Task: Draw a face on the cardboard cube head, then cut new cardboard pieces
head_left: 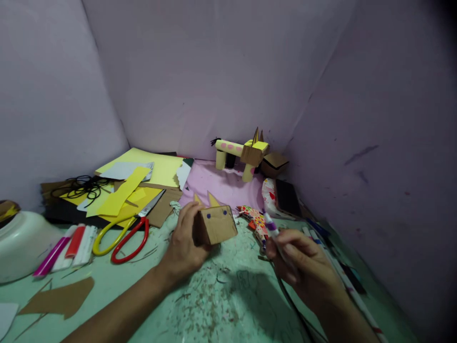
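My left hand (184,240) grips a small brown cardboard box (217,224) that has two yellow paper ears on top and two purple dots drawn on its front face. It is held just above the green table (200,305). To its right, my right hand (303,264) holds a purple-tipped marker (272,227), its tip pointing up and toward the box, a short gap away.
A cardboard animal figure (243,155) with a yellow spotted body stands at the back on pink paper (221,183). Red-and-yellow scissors (123,233), markers (66,247), yellow paper sheets (143,178), black cord (84,186) and a white bowl (21,240) lie left. More pens (321,233) line the right wall.
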Available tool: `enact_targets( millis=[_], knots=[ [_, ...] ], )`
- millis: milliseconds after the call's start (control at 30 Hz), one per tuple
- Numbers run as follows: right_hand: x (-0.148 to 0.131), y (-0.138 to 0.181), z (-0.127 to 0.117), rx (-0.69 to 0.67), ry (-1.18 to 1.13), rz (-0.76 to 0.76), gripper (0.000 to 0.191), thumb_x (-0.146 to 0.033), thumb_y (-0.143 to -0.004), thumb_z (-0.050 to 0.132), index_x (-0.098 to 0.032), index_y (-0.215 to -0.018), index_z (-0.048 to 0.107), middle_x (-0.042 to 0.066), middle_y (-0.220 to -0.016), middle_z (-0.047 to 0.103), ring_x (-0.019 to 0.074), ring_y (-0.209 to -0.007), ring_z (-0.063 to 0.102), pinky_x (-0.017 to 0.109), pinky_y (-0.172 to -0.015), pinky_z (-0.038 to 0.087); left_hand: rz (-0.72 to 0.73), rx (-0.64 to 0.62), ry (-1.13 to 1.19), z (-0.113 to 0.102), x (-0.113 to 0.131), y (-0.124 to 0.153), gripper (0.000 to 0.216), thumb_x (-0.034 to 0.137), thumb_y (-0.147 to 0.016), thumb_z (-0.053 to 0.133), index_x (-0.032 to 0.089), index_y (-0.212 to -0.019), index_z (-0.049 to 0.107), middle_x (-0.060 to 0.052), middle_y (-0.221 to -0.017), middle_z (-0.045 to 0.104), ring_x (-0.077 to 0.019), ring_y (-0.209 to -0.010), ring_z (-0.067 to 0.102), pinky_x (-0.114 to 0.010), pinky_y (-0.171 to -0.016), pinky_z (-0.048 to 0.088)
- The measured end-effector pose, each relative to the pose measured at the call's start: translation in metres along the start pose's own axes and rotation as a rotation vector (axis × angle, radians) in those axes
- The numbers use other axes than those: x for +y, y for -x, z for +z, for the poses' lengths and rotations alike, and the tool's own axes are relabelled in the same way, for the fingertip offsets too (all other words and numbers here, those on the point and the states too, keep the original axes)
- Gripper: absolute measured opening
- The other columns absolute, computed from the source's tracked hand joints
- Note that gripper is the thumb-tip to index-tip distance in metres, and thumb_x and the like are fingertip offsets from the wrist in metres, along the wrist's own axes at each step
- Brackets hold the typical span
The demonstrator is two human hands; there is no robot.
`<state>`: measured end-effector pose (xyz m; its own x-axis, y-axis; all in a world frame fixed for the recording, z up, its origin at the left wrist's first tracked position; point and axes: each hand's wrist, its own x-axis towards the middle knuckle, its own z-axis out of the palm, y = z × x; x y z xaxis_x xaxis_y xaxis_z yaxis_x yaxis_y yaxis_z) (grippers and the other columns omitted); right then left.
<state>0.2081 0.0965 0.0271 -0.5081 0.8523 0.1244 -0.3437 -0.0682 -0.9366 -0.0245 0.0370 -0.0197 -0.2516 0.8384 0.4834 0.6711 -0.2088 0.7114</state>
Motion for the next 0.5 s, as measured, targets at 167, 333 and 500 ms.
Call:
enact_targets(
  millis=[167,333,500],
  knots=[
    [-0.030,-0.011,0.018,0.002,-0.128,-0.067,0.027,-0.042,-0.073,0.073,-0.025,-0.094,0.075,0.008,-0.077,0.076,0.0222,-0.064,0.069,0.031,-0.050,0.052,0.029,-0.064,0.109,0.003,0.002,0.013,0.075,0.018,-0.072,0.071,0.025,-0.136,0.031,-0.016,-0.146,0.042,-0.0341,-0.135,0.043,-0.058,-0.111,0.037],
    [-0.019,-0.016,0.037,0.085,-0.100,-0.172,0.031,-0.038,-0.069,0.083,-0.028,-0.094,0.069,0.003,-0.075,0.077,0.0206,-0.061,0.070,0.030,-0.050,0.053,-0.114,-0.170,0.199,0.004,0.002,0.012,0.079,0.015,-0.072,0.072,0.025,-0.138,0.030,-0.015,-0.148,0.044,-0.0323,-0.132,0.049,-0.055,-0.109,0.041],
    [0.021,-0.012,0.037,0.293,0.020,-0.269,0.029,-0.047,-0.078,0.076,-0.020,-0.087,0.070,-0.003,-0.047,0.060,0.0122,-0.042,0.053,0.024,-0.044,0.043,-0.105,-0.194,0.211,0.006,0.001,0.010,0.077,0.014,-0.072,0.070,0.027,-0.138,0.032,-0.015,-0.151,0.041,-0.0328,-0.134,0.046,-0.057,-0.110,0.039]
  ],
)
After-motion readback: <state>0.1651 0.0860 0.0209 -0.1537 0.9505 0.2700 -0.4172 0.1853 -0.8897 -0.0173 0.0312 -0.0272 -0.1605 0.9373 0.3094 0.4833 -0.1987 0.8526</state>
